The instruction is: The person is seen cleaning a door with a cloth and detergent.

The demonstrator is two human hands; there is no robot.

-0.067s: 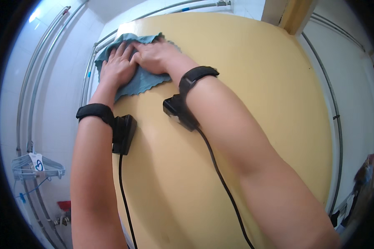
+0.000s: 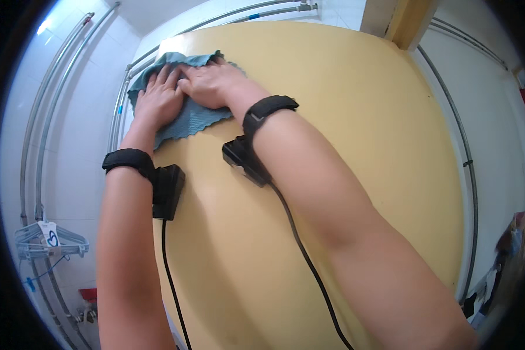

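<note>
A blue-green cloth with a scalloped edge lies spread against the upper left part of a yellow door-like panel. My left hand rests flat on the cloth, its fingers apart and pointing up. Beside it, my right hand presses on the cloth near its top edge, fingers stretched out and some tips hidden by a fold. The two hands touch or nearly touch at the right thumb. Each wrist wears a black strap with a small black box and a cable.
Grey pipes run up the white tiled wall at left, where pale blue hangers hang. A wooden frame piece stands at the top right. A dark cable runs down the right wall, past cluttered items at the far right.
The whole view has shifted slightly, so the panel and pipes sit a little further left. Both hands stay on the cloth in nearly the same place.
</note>
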